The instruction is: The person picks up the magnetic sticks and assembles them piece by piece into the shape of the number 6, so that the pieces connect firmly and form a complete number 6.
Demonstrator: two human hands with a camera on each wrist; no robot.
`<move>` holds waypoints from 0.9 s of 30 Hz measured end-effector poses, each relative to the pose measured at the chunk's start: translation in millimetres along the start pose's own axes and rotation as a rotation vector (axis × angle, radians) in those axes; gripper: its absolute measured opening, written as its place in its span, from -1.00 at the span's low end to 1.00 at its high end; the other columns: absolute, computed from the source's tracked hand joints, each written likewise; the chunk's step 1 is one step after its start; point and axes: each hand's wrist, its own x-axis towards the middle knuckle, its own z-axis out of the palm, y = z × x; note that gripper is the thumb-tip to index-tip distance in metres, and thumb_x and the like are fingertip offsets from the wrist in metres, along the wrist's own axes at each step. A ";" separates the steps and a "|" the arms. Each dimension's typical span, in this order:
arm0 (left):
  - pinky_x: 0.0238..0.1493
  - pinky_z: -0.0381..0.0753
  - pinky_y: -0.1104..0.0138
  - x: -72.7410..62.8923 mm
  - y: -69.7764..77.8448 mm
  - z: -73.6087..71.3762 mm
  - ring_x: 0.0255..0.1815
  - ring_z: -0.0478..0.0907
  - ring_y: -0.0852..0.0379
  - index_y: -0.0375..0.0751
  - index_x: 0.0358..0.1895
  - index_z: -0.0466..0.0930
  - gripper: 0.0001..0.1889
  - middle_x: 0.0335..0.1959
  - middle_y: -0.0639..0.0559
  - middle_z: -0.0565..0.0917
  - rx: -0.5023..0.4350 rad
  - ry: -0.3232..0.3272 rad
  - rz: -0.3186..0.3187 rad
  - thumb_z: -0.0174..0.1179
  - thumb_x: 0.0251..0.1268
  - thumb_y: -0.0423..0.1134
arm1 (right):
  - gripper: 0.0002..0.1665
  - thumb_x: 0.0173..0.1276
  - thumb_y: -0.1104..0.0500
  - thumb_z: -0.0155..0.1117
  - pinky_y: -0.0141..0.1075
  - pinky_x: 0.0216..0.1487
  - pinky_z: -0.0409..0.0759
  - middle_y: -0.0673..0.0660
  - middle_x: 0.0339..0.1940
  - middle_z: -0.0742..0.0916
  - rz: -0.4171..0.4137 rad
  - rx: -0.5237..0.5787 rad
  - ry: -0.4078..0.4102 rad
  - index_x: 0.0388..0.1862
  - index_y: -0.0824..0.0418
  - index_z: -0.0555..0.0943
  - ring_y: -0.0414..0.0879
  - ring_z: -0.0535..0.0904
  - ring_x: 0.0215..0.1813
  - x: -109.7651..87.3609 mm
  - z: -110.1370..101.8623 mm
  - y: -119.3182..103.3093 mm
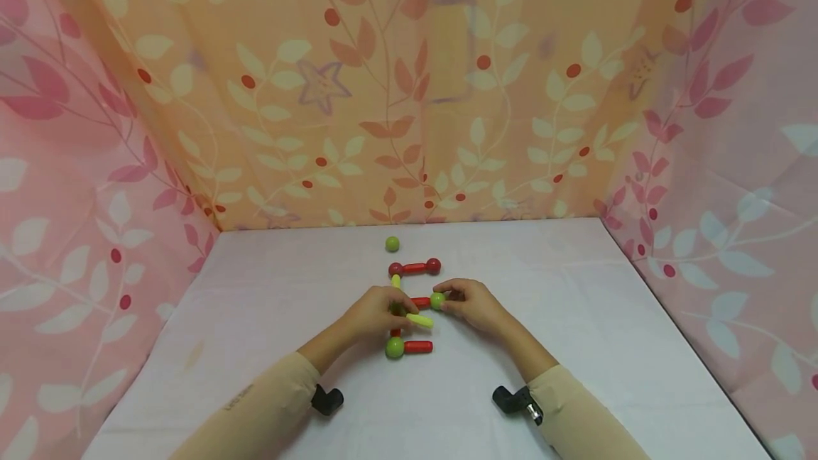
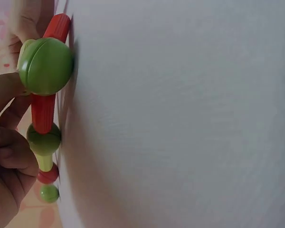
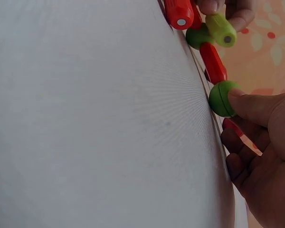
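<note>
My left hand (image 1: 382, 312) pinches a yellow-green magnetic rod (image 1: 420, 320), whose free end points right. With thumb and fingers my right hand (image 1: 471, 302) grips a green ball (image 1: 437, 301) at the end of a red rod (image 1: 420, 302). That red rod leads left to another green ball (image 3: 198, 38), mostly hidden by the left hand in the head view. Above it a second yellow rod (image 1: 396, 281) runs up to a red ball (image 1: 396, 270). Nearest me, a green ball (image 1: 395, 347) carries a red rod (image 1: 418, 347) pointing right.
At the top of the built shape, a red rod (image 1: 414, 268) joins the red ball to another red ball (image 1: 434, 266). A loose green ball (image 1: 393, 243) lies beyond on the white table (image 1: 287, 254). Patterned cloth (image 1: 383, 91) encloses the back and sides.
</note>
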 end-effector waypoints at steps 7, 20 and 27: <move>-0.39 0.49 0.34 1.6 -4.8 7.9 -0.39 0.49 0.24 0.33 -0.37 0.63 -0.86 -0.45 0.36 0.60 0.104 -0.013 0.004 0.37 -0.04 -0.04 | -0.67 0.18 0.07 0.31 -0.23 -0.14 0.45 -0.14 -0.27 0.62 -0.007 -0.026 0.019 -0.04 -0.12 0.59 -0.16 0.50 -0.18 -0.1 2.2 3.1; -0.24 0.43 0.33 4.5 -2.4 11.0 -0.33 0.44 0.27 0.32 -0.35 0.65 -0.84 -0.37 0.41 0.59 0.191 -0.003 -0.006 0.38 -0.06 -0.01 | -0.65 0.19 0.12 0.31 -0.22 -0.12 0.46 -0.12 -0.25 0.63 -0.010 -0.002 0.021 -0.01 -0.06 0.59 -0.15 0.51 -0.16 -0.4 3.6 2.9; -0.30 0.43 0.34 5.9 -3.7 11.8 -0.34 0.44 0.24 0.31 -0.34 0.65 -0.83 -0.39 0.41 0.60 0.174 -0.005 -0.022 0.39 -0.07 0.00 | -0.65 0.17 0.11 0.32 -0.22 -0.10 0.45 -0.14 -0.25 0.63 -0.012 -0.004 0.028 -0.03 -0.08 0.60 -0.16 0.51 -0.16 0.8 3.6 4.7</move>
